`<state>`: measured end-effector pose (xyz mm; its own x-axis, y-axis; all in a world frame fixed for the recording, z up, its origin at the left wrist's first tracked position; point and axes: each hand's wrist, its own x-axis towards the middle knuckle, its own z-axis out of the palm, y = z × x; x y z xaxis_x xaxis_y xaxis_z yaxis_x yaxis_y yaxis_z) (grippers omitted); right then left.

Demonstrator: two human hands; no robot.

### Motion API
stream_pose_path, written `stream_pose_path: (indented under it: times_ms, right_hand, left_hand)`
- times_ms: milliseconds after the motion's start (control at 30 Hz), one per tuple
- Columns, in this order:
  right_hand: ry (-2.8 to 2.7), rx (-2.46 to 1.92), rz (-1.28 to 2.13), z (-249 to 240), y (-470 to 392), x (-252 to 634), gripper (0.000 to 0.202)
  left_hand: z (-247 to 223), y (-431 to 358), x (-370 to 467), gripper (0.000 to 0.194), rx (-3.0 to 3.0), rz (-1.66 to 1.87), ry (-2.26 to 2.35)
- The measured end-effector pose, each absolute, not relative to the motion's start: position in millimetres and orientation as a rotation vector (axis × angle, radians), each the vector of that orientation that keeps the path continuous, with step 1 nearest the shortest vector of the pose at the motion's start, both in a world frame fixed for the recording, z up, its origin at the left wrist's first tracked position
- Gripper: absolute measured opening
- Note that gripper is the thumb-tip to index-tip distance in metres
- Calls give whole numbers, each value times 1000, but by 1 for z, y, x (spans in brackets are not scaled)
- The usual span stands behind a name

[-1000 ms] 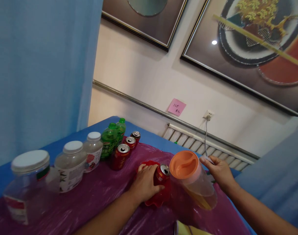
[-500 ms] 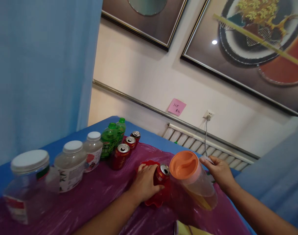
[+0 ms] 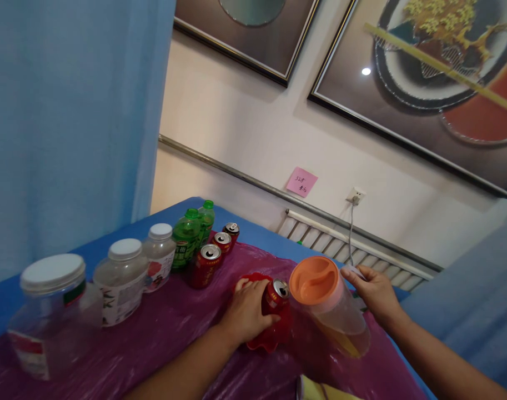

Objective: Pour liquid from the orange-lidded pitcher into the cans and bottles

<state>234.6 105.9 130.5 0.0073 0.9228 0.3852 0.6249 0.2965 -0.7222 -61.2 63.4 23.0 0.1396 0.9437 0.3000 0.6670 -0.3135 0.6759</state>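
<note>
A red drink can [image 3: 273, 300], its top opened, stands in a red scalloped dish [image 3: 263, 341]. My left hand [image 3: 248, 312] is wrapped round the can's left side, thumb in front. Just right of the can is a clear plastic pitcher [image 3: 340, 328] with an orange lid [image 3: 314, 281]. Its top leans toward the can, and some yellowish liquid lies low inside. The fingers of my right hand [image 3: 374, 290] are closed on the pitcher's pale handle, at its right side. No stream between pitcher and can can be made out.
On the purple plastic sheet [image 3: 153, 355] stand several clear jars [image 3: 122, 286] with white lids, green bottles [image 3: 185, 240] and three more cans [image 3: 206, 266]. Something yellow [image 3: 320, 390] shows at the bottom edge. Behind are a radiator [image 3: 320, 234] and a plugged-in cable [image 3: 351, 239].
</note>
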Motion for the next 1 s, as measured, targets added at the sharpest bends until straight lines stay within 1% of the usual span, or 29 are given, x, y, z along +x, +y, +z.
stream_pose_path:
  times_ms: [133,567,733,1000]
  right_hand:
    - [-1636,-1453,531,133,105,232,51]
    - [-1662,-1464,516,132,106,234,52]
    - [-1650,-1462,509,133,105,232,54]
    - [-1647,-1457,522,135,102,231,53]
  left_hand:
    - [23,64,-61,70,2047,992,1549]
    - [23,63,-60,73,2048,983,1564]
    - [22,63,-60,70,2052,991,1554]
    - [23,63,-61,72,2043,983,1547]
